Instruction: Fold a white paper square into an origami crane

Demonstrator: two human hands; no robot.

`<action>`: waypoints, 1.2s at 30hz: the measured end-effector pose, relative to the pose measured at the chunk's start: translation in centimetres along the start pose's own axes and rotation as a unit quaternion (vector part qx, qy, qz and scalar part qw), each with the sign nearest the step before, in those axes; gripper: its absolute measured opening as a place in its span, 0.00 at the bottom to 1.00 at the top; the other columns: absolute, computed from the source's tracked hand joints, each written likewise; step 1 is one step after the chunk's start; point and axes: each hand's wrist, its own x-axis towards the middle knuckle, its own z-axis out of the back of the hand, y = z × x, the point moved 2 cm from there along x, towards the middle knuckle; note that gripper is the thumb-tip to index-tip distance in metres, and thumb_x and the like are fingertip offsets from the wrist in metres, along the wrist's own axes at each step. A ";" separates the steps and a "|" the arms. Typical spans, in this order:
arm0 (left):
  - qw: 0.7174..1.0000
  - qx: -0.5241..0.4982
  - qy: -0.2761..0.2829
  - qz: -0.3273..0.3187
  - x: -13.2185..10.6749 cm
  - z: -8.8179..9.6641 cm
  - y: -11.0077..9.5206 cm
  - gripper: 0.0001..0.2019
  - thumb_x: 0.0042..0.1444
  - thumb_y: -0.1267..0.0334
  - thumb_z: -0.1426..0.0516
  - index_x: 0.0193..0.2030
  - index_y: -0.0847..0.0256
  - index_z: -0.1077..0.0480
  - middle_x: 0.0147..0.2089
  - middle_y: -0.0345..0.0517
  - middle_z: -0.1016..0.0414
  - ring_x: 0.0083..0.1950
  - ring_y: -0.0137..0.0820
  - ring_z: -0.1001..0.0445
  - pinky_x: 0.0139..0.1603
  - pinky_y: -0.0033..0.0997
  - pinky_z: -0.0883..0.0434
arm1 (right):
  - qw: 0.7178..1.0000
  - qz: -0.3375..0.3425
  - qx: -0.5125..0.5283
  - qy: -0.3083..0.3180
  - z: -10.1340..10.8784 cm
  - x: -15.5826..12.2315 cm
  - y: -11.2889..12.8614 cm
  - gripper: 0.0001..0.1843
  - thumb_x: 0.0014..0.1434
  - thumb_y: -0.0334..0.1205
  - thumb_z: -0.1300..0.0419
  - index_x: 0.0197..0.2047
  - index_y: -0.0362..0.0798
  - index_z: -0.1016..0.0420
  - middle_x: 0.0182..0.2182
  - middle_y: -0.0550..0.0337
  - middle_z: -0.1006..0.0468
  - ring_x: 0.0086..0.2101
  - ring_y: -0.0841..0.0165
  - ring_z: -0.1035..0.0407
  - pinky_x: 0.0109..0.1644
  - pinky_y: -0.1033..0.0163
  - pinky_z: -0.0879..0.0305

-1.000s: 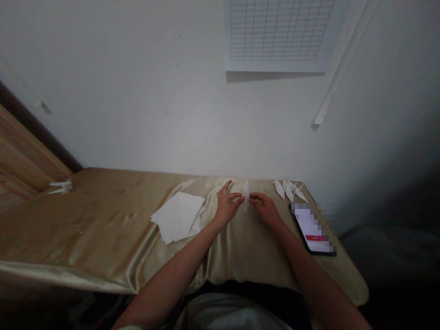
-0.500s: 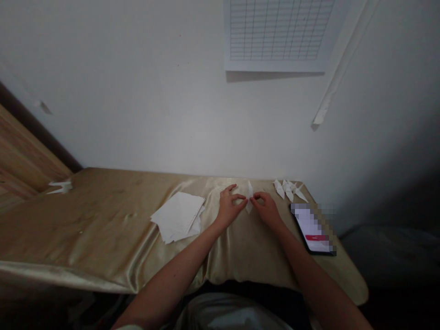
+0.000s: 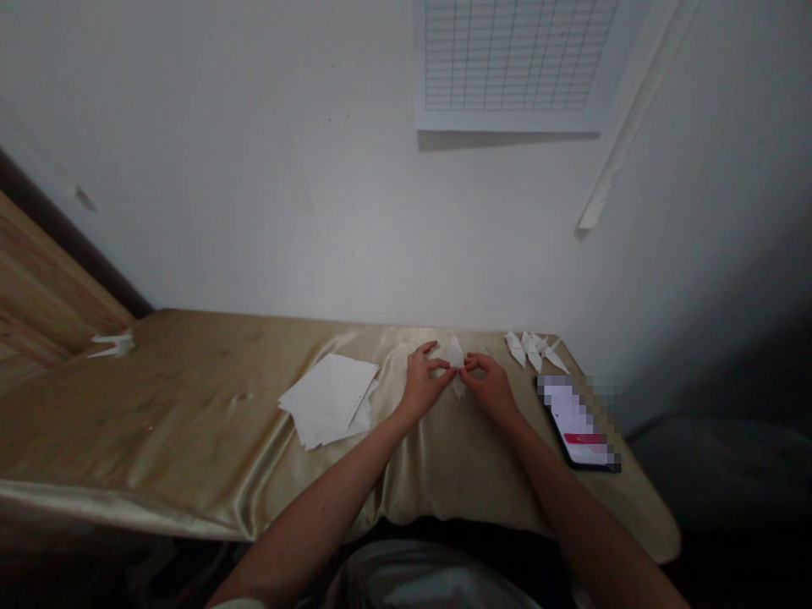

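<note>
Between my hands is a small folded white paper [image 3: 458, 351], long and pointed at its far and near ends. My left hand [image 3: 423, 385] pinches its left side between thumb and index finger, the other fingers held away. From the right, my right hand [image 3: 491, 385] pinches the opposite side, its fingers curled. The fingertips hide the middle of the folded paper. To the left of my left hand lies a loose stack of white paper sheets [image 3: 330, 397]. Several folded white paper cranes [image 3: 534, 351] lie beyond my right hand, at the table's back right.
A phone [image 3: 574, 423] with a lit screen lies right of my right forearm. The table carries a shiny gold cloth [image 3: 209, 406]. More folded white paper [image 3: 112, 344] lies at the far left. Behind the table rises a white wall [image 3: 254, 169] with a gridded sheet [image 3: 513, 59].
The folded paper has turned and tilted slightly between my fingers, its far tip shifting a little left and looking wider. My right hand has moved very slightly.
</note>
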 end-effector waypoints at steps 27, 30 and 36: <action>1.000 -0.015 -0.001 0.007 0.3 -0.4 1.7 0.02 0.55 0.64 0.32 0.33 0.58 0.20 0.64 0.52 0.29 0.65 0.45 0.31 0.69 0.53 0.37 | 0.998 0.033 -0.003 0.054 0.6 0.6 -0.5 0.11 0.57 0.48 0.38 0.36 0.53 0.17 0.42 0.53 0.15 0.50 0.56 0.26 0.62 0.46 0.35; 1.000 -0.012 0.005 0.012 0.3 -0.3 1.4 0.02 0.55 0.64 0.32 0.33 0.58 0.20 0.64 0.52 0.29 0.66 0.45 0.32 0.69 0.53 0.37 | 0.997 0.045 -0.009 0.062 0.5 0.6 -0.7 0.11 0.58 0.46 0.39 0.37 0.51 0.17 0.42 0.52 0.16 0.50 0.56 0.26 0.61 0.46 0.35; 1.000 -0.008 0.014 0.008 0.1 -0.1 0.8 0.02 0.56 0.64 0.33 0.33 0.58 0.20 0.64 0.54 0.30 0.66 0.47 0.33 0.69 0.54 0.38 | 0.993 0.078 -0.078 0.047 0.2 0.3 -0.2 0.08 0.59 0.42 0.41 0.36 0.52 0.19 0.41 0.53 0.17 0.52 0.56 0.28 0.64 0.44 0.40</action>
